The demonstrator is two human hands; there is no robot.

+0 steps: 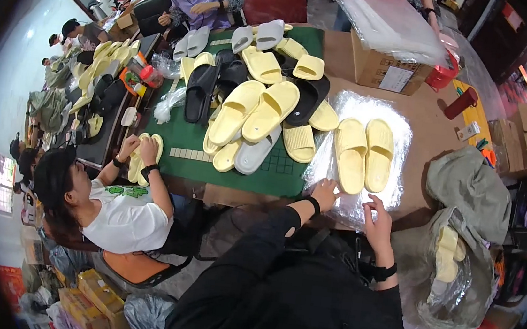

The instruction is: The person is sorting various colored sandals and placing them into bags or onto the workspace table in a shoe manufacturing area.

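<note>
A pair of pale yellow slide slippers, the left slipper (350, 155) and the right slipper (379, 156), lies side by side on a stack of clear plastic bags (404, 125). At the bags' near edge, my left hand (324, 196) touches the plastic with its fingers slightly bent and apart, below the left slipper's heel. My right hand (378, 226) hovers just off the near corner of the stack, thumb and forefinger apart, holding nothing. To the left, a heap of yellow, black and grey slippers (272, 111) covers much of a green mat (182, 140).
A cardboard box (383, 68) topped with plastic bags stands at the far right, near a dark red cylinder (461, 104). A sack (459, 262) of wrapped slippers is at my right. One co-worker (118, 200) handles yellow slippers at left; another (200, 4) sits across.
</note>
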